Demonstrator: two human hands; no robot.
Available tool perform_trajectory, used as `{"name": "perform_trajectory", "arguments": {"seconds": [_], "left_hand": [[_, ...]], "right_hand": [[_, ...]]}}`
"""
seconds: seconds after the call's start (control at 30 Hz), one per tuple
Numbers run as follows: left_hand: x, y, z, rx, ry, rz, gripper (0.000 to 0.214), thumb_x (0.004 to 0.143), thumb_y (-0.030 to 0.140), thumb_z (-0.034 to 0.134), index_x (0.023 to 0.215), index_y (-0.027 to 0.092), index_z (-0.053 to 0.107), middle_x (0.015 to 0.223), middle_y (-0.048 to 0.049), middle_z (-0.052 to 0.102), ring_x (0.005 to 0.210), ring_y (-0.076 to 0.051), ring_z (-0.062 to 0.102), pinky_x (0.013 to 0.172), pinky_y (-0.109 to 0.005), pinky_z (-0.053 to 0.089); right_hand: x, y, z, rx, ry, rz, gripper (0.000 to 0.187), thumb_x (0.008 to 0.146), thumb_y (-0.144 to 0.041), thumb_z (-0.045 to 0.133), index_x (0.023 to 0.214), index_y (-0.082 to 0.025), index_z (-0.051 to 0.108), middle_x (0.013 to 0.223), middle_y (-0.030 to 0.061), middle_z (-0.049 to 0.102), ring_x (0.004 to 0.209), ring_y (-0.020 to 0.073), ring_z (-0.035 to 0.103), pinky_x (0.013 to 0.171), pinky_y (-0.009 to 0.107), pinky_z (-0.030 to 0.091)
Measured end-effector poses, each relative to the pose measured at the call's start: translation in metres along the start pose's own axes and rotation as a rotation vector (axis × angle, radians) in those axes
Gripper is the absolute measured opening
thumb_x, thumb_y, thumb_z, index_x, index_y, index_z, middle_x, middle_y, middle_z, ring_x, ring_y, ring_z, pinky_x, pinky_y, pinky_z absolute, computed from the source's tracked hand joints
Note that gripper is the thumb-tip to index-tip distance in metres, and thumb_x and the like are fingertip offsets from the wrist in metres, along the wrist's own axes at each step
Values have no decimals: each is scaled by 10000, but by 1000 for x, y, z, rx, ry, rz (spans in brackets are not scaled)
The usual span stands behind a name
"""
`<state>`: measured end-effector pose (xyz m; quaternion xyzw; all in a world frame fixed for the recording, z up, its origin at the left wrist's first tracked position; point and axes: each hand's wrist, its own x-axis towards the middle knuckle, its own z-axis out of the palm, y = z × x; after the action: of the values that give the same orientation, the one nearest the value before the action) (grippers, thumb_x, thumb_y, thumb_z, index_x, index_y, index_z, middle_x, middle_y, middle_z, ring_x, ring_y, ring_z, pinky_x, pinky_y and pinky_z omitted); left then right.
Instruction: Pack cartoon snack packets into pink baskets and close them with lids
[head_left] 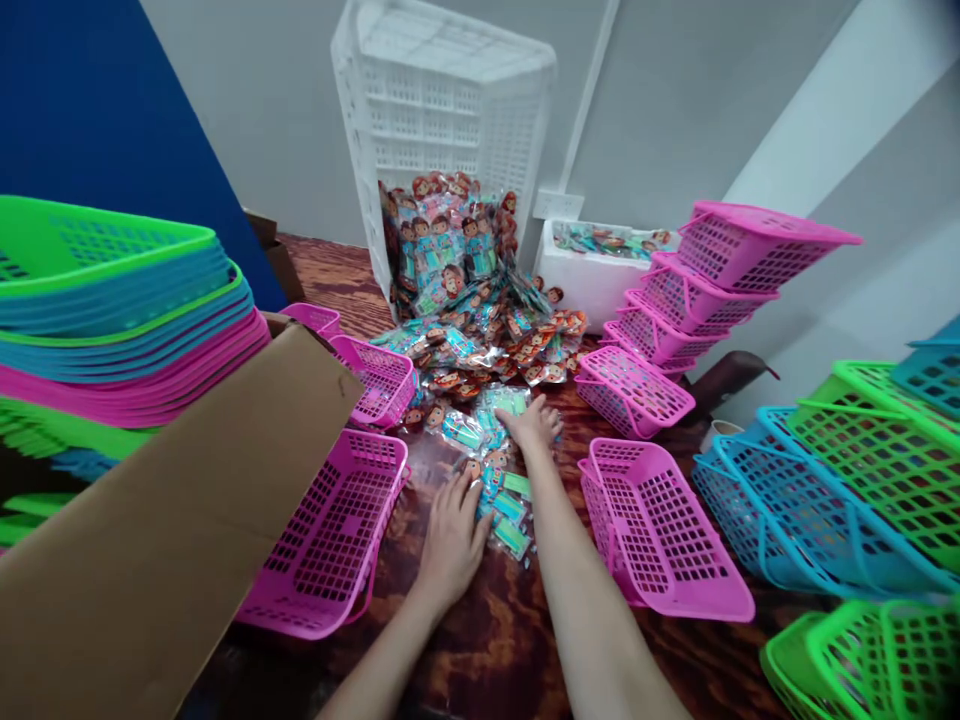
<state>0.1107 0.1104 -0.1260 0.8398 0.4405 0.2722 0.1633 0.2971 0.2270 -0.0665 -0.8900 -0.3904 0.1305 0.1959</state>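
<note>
Head view. Left grip (454,530): wide, fingers loosely spread, palm down, fingertips at the near edge of some clear-wrapped packets (511,510); nothing held that I can see. These packets lie just right of that grip, flat on the wood-grain surface (502,640), with cartoon heads, blue bodies and pale green strips showing through the wrap.

Right grip (534,425): ahead and to the right of the left one, also wide, thumb well away from the fingers, over more of the same wrapping; cannot tell whether any is pinched under the palm.

Beyond both grips: a heap of packets (465,345) spilling from a white crate (424,95) tipped on its side. Right of the heap, a white box (589,290) with more packets showing at its top.

Right of the right grip: a pink basket (651,505), apart from the hand; farther off, a leaning pink stack (675,310), then blue baskets (810,510).

Left of the left grip: another pink basket (351,525), near; past it, a cardboard flap (202,480) and nested green, blue and pink baskets (120,340).
</note>
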Motion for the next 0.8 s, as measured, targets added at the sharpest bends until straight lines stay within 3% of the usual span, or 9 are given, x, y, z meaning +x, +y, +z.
{"name": "perform_trajectory", "arguments": {"seconds": [0.17, 0.3, 0.43, 0.53, 0.67, 0.73, 0.8], "left_hand": [[3, 3, -5, -8, -27, -22, 413, 983, 284, 512, 1384, 193, 486, 1494, -119, 463, 1408, -273, 376, 1163, -537, 313], [5, 3, -8, -43, -39, -25, 391, 967, 222, 513, 1357, 199, 501, 1483, -107, 473, 1405, -264, 378, 1168, -536, 301], [5, 8, -14, -57, -43, -30, 343, 953, 182, 505, 1293, 204, 539, 1437, -92, 510, 1366, -256, 416, 1170, -520, 296], [-4, 24, -19, 3, -95, -38, 298, 941, 205, 525, 1233, 186, 579, 1368, -104, 557, 1270, -284, 485, 1115, -522, 352], [-24, 51, -22, 113, -190, -54, 386, 941, 332, 552, 1284, 157, 577, 1360, -160, 555, 1197, -342, 522, 1025, -545, 411], [-33, 60, -23, 150, -229, -63, 432, 945, 349, 546, 1335, 163, 552, 1411, -175, 521, 1230, -365, 506, 1013, -558, 416], [-39, 66, -26, 174, -266, -58, 450, 939, 319, 551, 1365, 178, 531, 1440, -170, 502, 1268, -382, 482, 1002, -560, 427]], "right_hand": [[7, -38, 9, -180, -59, -40, 1040, 688, -512, 796, 1495, -73, 310, 1424, 287, 483, 1350, 379, 399, 1071, 489, 279], [3, -50, 9, -202, -166, -58, 806, 651, -413, 831, 1331, -123, 508, 1312, 241, 590, 1262, 362, 507, 997, 455, 368], [-13, -35, 3, -209, -246, -221, 671, 696, -414, 790, 1264, -158, 539, 1306, 188, 600, 1254, 338, 508, 983, 436, 386], [-35, -21, 0, -205, -284, -415, 641, 713, -392, 775, 1266, -176, 533, 1378, 153, 543, 1323, 316, 431, 1059, 437, 317], [-59, -5, 1, -178, -349, -608, 783, 683, -420, 808, 1365, -221, 480, 1489, 104, 450, 1438, 286, 274, 1151, 418, 176], [-62, 3, 0, -150, -394, -640, 911, 686, -486, 801, 1456, -216, 397, 1527, 114, 412, 1439, 291, 286, 1148, 406, 201], [-61, 11, -2, -99, -425, -631, 924, 744, -521, 746, 1506, -193, 338, 1534, 130, 408, 1413, 286, 345, 1123, 383, 263]]}}
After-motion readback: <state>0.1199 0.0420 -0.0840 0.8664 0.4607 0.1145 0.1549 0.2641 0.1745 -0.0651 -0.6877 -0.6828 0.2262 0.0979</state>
